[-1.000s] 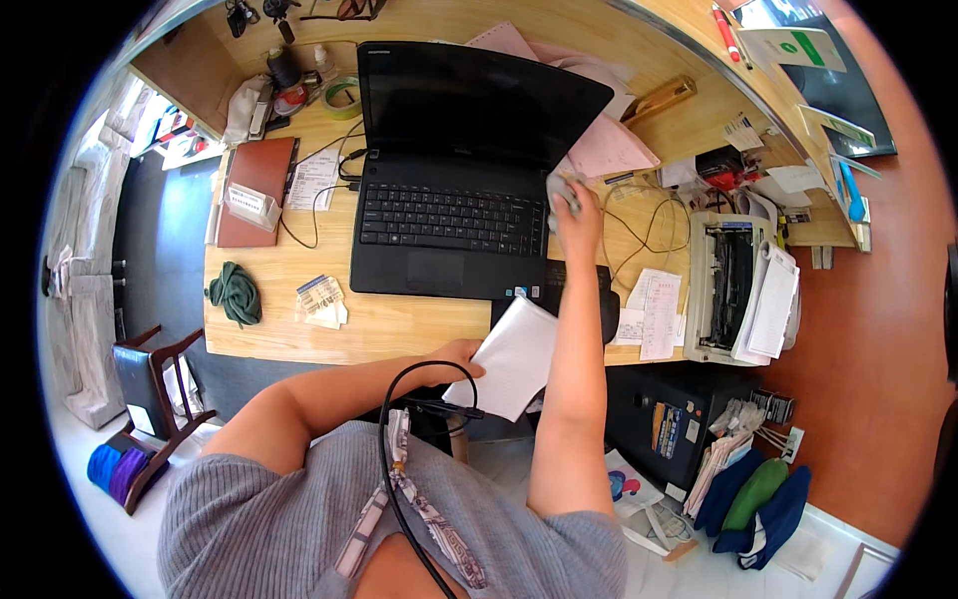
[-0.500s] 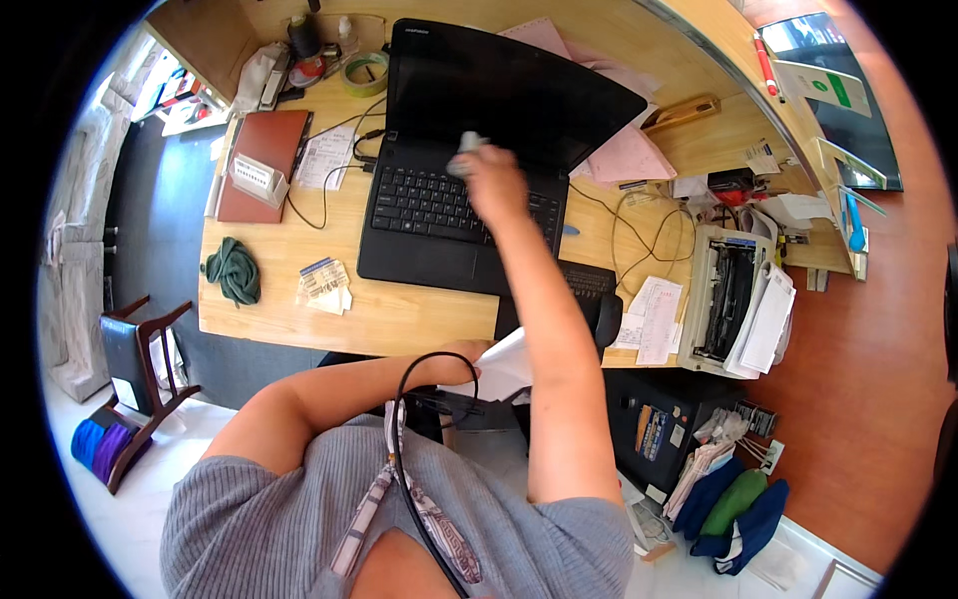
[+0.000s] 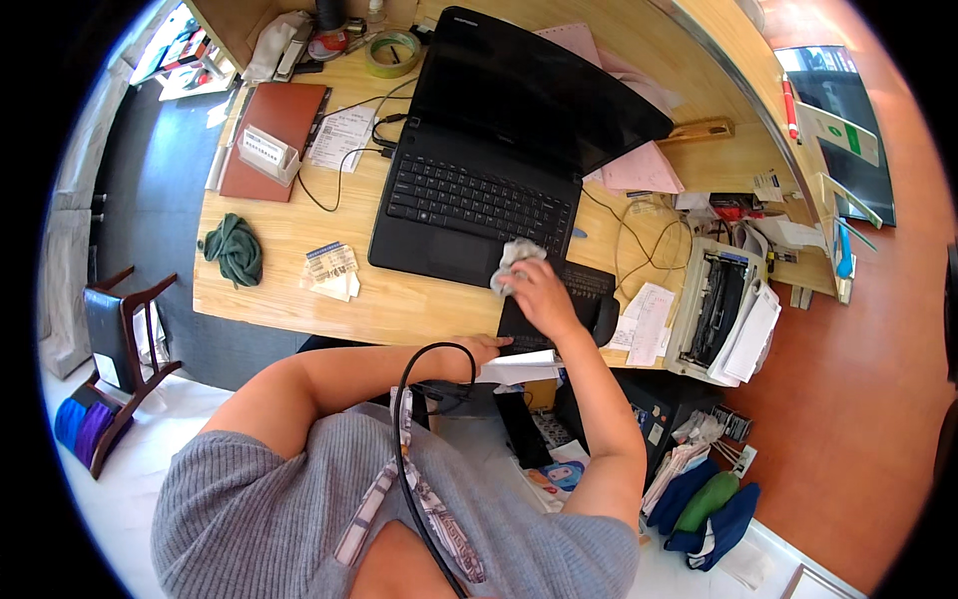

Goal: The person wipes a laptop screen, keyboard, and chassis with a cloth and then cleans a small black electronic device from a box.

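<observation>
My right hand (image 3: 542, 297) grips a crumpled greyish-white wipe (image 3: 519, 264) at the laptop's (image 3: 444, 250) lower right corner, beside the dark mouse pad (image 3: 519, 321). The black laptop stands with its lid raised and its screen dark. Down at the desk's front edge is my left hand (image 3: 479, 353), one finger stretched toward the mouse pad's edge. White folded paper (image 3: 517, 369) sticks out from under this hand, which appears to hold it; the other fingers are partly hidden. A black mouse (image 3: 605, 319) lies right of my right hand.
Left on the desk are a green cloth (image 3: 233, 250), small paper slips (image 3: 331, 270), a brown folder (image 3: 261, 180) and a card holder (image 3: 267, 152). A printer (image 3: 714, 309) stands at the right, near loose cables (image 3: 649, 225). Tape (image 3: 391, 54) sits at the back.
My right hand has moved with the wipe from the keyboard's upper part down toward me, to the laptop's lower right corner. My left hand and the white paper have shifted slightly.
</observation>
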### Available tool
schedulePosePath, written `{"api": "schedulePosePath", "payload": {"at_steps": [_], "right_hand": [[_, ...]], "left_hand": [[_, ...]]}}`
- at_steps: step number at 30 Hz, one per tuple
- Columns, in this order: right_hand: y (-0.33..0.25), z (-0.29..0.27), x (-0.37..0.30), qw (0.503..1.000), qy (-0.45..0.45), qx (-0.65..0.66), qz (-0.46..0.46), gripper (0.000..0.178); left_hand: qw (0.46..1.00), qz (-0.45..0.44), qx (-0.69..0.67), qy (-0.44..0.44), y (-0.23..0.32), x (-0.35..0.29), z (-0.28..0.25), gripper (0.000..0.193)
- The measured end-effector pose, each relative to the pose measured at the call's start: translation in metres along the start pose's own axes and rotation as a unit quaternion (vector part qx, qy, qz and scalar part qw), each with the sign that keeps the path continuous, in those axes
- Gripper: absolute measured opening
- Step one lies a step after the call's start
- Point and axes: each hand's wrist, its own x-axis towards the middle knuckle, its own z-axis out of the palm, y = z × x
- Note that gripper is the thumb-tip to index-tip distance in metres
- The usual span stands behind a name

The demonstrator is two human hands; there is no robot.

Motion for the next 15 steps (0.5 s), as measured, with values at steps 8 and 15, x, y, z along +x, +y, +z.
{"api": "schedulePosePath", "payload": {"at_steps": [8, 15], "right_hand": [[0.006, 0.013, 0.139, 0.936, 0.316, -0.102, 0.119, 0.017], [-0.085, 0.061, 0.055, 0.997, 0.064, 0.010, 0.032, 0.041]], "left_hand": [[0.998, 0.019, -0.034, 0.044, -0.008, -0.002, 0.008, 0.058], [0.998, 0.005, 0.033, 0.057, -0.013, 0.007, 0.019, 0.055]]}}
